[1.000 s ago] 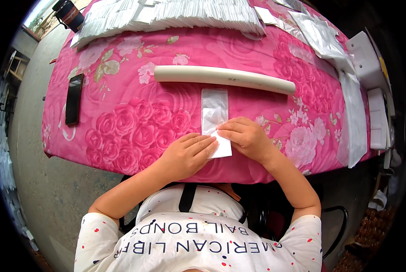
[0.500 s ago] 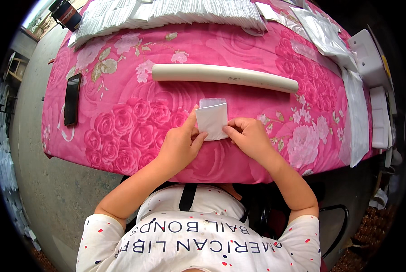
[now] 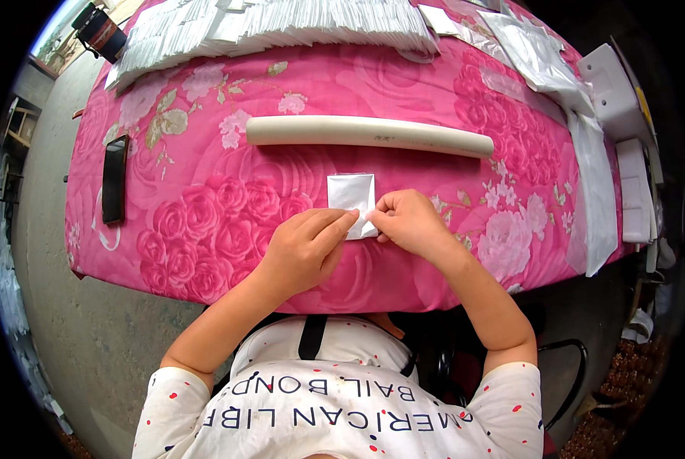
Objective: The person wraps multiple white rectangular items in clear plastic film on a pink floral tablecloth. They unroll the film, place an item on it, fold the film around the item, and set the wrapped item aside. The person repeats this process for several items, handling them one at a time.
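Note:
A small white square packet (image 3: 346, 189), thin like paper or film, lies on the pink rose-patterned tablecloth (image 3: 403, 84) in front of me. My left hand (image 3: 296, 249) is closed, its fingers together and their tips pressed on the packet's lower part. From the other side, my right hand (image 3: 415, 222) pinches the packet's lower right edge between thumb and forefinger. The fingertips of both hands nearly meet there, partly covering that part. Just beyond the packet lies a long cream-white tube (image 3: 369, 136), touched by neither hand.
Dense rows of folded white packets (image 3: 281, 34) run along the far edge. A dark phone (image 3: 114, 180) lies at left, with a dark flask (image 3: 99, 32) at the far left corner. White plastic sheets (image 3: 537, 57) and white containers (image 3: 616, 84) line the right side.
My left fingers have moved from the packet's left edge onto its lower part. The clear strip at its top no longer shows. My right hand still pinches the lower right.

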The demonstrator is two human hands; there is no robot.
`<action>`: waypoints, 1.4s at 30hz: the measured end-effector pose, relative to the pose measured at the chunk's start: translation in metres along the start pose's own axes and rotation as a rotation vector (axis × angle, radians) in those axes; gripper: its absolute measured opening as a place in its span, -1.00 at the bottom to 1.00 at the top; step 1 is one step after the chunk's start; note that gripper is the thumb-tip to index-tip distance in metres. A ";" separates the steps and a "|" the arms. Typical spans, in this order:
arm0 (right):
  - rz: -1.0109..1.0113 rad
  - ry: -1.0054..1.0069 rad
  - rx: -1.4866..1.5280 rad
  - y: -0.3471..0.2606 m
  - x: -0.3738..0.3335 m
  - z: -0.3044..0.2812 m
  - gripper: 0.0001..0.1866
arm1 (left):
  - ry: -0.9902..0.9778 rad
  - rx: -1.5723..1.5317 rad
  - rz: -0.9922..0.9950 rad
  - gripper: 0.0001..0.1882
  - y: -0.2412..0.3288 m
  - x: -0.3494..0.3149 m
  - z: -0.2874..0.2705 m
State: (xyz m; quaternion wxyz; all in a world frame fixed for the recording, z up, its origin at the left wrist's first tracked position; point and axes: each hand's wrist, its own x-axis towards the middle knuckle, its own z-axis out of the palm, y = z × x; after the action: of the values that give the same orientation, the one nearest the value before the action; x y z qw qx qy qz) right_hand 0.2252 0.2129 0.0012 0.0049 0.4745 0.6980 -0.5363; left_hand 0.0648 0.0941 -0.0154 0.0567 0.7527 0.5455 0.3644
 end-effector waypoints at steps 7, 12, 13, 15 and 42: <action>-0.014 0.000 -0.015 0.001 0.004 -0.001 -0.78 | -0.255 0.136 -0.201 -0.14 0.010 0.013 0.028; 0.005 0.028 -0.068 -0.001 0.001 0.001 -0.79 | -0.293 0.208 -0.209 0.09 0.002 0.009 0.039; 0.004 0.029 -0.092 -0.001 0.000 0.002 -0.80 | -0.293 0.204 -0.210 0.11 0.002 0.008 0.040; -0.037 0.107 -0.167 -0.009 -0.008 0.004 -0.80 | -0.270 0.201 -0.198 0.14 0.000 0.006 0.043; -0.703 0.315 -0.795 -0.005 0.017 0.066 -0.28 | -0.164 -1.188 -1.112 -0.76 0.038 -0.122 -0.035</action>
State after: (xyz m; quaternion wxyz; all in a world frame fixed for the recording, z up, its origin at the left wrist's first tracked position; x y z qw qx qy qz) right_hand 0.1796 0.1748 -0.0320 -0.1001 0.2491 0.9553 -0.1235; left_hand 0.0561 -0.0370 -0.0308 0.6585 0.2407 0.5491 0.4549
